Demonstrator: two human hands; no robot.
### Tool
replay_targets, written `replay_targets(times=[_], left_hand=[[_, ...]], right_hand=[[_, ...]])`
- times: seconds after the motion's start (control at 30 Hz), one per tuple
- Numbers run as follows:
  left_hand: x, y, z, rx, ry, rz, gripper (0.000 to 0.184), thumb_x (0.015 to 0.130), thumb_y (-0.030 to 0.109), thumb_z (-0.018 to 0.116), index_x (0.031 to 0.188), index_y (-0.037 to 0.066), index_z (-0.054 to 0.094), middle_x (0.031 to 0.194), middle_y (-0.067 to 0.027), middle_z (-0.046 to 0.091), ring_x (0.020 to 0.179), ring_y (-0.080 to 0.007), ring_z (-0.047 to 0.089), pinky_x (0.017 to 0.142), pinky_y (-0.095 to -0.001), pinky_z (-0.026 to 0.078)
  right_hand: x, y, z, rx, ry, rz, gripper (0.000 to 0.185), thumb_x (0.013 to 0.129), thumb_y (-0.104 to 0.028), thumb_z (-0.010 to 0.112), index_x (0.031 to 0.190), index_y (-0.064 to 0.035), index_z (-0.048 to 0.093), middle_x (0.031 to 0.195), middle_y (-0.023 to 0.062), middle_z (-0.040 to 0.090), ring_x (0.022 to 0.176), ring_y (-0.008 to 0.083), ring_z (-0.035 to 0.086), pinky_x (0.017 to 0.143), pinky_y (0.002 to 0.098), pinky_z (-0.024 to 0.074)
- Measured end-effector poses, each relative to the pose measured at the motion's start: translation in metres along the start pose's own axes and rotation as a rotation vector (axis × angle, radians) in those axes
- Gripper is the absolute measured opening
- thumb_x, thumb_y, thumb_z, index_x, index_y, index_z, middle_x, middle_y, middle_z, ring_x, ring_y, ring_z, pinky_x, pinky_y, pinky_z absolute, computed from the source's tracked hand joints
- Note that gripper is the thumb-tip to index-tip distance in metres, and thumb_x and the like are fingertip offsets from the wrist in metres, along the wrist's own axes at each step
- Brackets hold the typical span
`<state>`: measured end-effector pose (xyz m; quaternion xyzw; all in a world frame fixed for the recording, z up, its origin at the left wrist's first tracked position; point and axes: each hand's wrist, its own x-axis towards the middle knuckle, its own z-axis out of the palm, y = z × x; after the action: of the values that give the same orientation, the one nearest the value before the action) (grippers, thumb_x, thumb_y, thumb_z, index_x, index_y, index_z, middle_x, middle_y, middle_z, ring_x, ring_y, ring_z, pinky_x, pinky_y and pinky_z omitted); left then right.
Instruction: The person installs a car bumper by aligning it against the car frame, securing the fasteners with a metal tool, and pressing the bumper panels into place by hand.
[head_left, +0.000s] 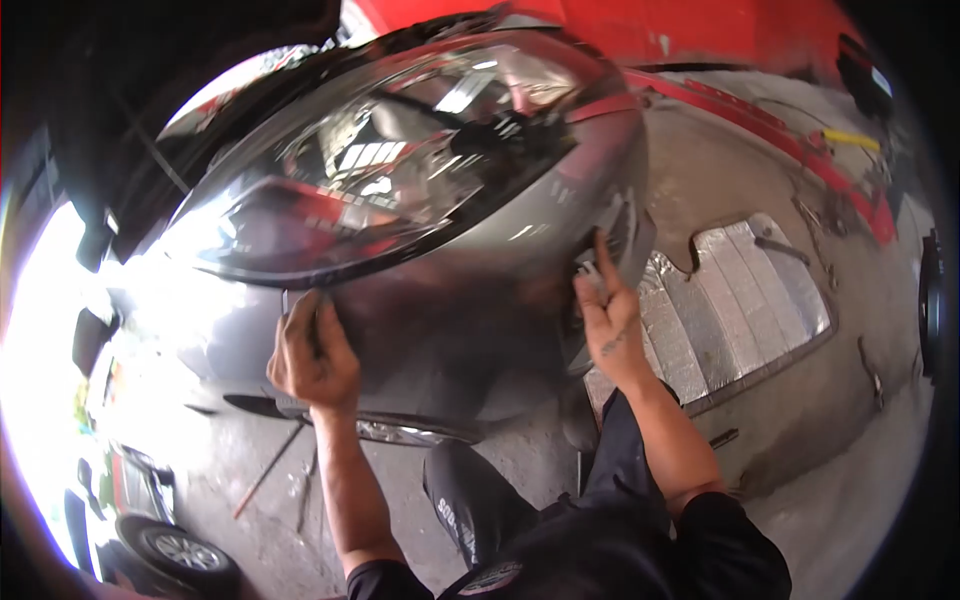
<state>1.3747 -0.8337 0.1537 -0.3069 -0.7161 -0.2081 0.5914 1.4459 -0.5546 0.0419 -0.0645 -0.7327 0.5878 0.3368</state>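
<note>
Head view: I am observing a person working at the corner of a car, where a dark grey bumper (450, 340) is curving below a large headlight (420, 170). The bumper is sitting directly in front of the person's knees (460, 475).

Hands: the left hand (315, 360) is bending its fingers inward at the bumper's upper edge, just under the headlight; whether they are pinching anything, I cannot tell. The right hand (612, 325) is resting beside the slot (622, 230) at the bumper's side, index finger extending along it and thumb standing apart; the other fingers are curling out of sight, so I cannot confirm any grip.

Handling, in my judgement: the bumper is probably behaving as thin plastic, light for its size, flexing across its middle and stiffening at its folded edges. Its glossy skin is likely offering a slippery surface and scratching easily. The upper edge and the rim of the slot are presenting the surest holds; the headlight is looking too fragile for leverage.

Obscured: glare is washing out the left end of the bumper, reflections are confusing the headlight's interior, and the palms are hiding whatever they are covering. The bumper's rear side and fastenings are not showing.
</note>
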Motion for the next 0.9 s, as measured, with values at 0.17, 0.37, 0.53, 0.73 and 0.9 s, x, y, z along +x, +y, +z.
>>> replay_targets(times=[0.17, 0.37, 0.53, 0.73, 0.9], left_hand=[[0.011, 0.006, -0.005, 0.084, -0.006, 0.043, 0.017, 0.088, 0.002, 0.074, 0.104, -0.002, 0.07, 0.089, -0.0146, 0.073, 0.073, -0.0241, 0.07, 0.062, -0.033, 0.055], [0.003, -0.009, 0.0, 0.11, 0.056, 0.035, 0.012, 0.09, 0.002, 0.073, 0.101, -0.004, 0.07, 0.087, -0.0145, 0.073, 0.071, -0.0237, 0.07, 0.061, -0.032, 0.054], [0.01, -0.002, -0.003, 0.214, 0.037, 0.102, 0.007, 0.089, -0.003, 0.07, 0.095, -0.005, 0.07, 0.083, -0.0156, 0.072, 0.068, -0.0302, 0.069, 0.061, -0.0365, 0.054], [0.008, -0.023, -0.007, 0.156, 0.063, 0.02, 0.006, 0.09, -0.003, 0.067, 0.096, -0.007, 0.069, 0.088, -0.0182, 0.074, 0.071, -0.0302, 0.071, 0.063, -0.0367, 0.056], [0.008, -0.011, -0.008, 0.048, 0.077, -0.158, 0.009, 0.09, -0.001, 0.069, 0.099, -0.005, 0.069, 0.086, -0.0137, 0.073, 0.073, -0.0188, 0.068, 0.068, -0.0318, 0.053]], right_hand=[[-0.001, 0.024, -0.03, -0.128, 0.089, -0.268, 0.039, 0.099, -0.002, 0.053, 0.137, 0.0014, 0.054, 0.112, 0.021, 0.06, 0.092, 0.0363, 0.064, 0.08, 0.0409, 0.0519], [0.039, 0.029, -0.039, -0.227, 0.498, -0.485, 0.033, 0.102, -0.005, 0.046, 0.133, -0.0021, 0.058, 0.113, 0.0208, 0.061, 0.097, 0.0371, 0.062, 0.084, 0.0419, 0.0508], [0.076, 0.004, -0.01, -0.189, 0.621, -0.638, 0.034, 0.1, -0.005, 0.048, 0.131, -0.0003, 0.059, 0.111, 0.0192, 0.062, 0.098, 0.0343, 0.061, 0.086, 0.0427, 0.0495], [0.1, -0.014, 0.028, -0.24, 0.717, -0.843, 0.043, 0.082, 0.003, 0.053, 0.124, -0.0001, 0.063, 0.104, 0.02, 0.061, 0.1, 0.0402, 0.059, 0.093, 0.0476, 0.0459], [0.094, -0.016, 0.018, -0.341, 0.598, -0.764, 0.05, 0.078, 0.004, 0.052, 0.127, -0.0036, 0.062, 0.112, 0.0212, 0.059, 0.108, 0.0416, 0.056, 0.095, 0.0502, 0.0432]])
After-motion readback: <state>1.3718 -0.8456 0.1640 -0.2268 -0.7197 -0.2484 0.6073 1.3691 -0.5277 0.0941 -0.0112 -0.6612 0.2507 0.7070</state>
